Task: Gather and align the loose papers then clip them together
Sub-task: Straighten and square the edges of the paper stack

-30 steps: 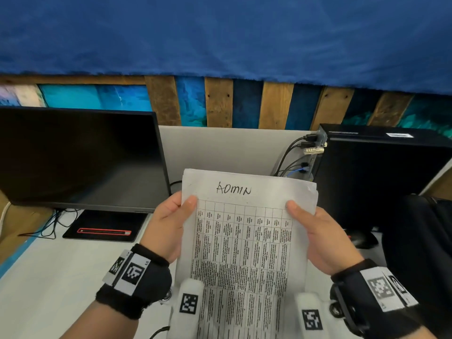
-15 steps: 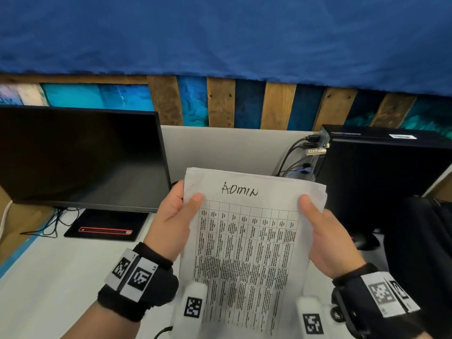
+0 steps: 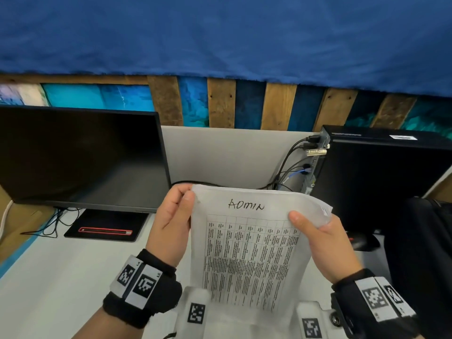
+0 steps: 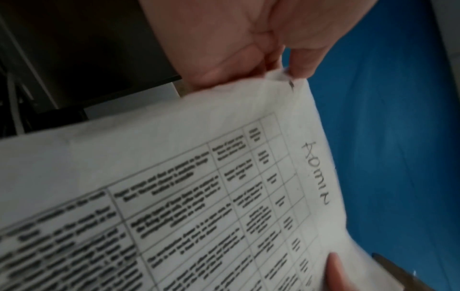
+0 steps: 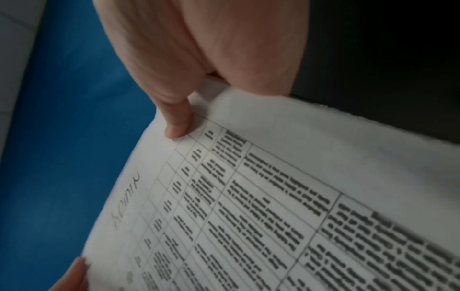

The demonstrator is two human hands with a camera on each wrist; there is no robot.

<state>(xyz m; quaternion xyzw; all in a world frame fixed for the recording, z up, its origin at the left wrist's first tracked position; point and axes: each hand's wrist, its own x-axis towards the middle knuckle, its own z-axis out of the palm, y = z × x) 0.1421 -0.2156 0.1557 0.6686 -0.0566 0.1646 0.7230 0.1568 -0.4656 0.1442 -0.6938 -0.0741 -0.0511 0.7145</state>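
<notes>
Papers (image 3: 252,243) were held above the surface (image 3: 56,272), between the left hand (image 3: 171,223) and right hand (image 3: 325,243). Monitor (image 3: 78,157) stood behind-left; computer case (image 3: 381,172) behind-right, cables (image 3: 291,165) between them.

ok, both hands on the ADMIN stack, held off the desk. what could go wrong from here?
1. The left hand only pinches the top corner of the papers; a sheet could slip out or the corner tear.
2. The right edge under the right hand looks fanned, so clipping now may lock in misalignment.
3. No clip is in view; freeing a hand to fetch one could let the stack sag.
</notes>
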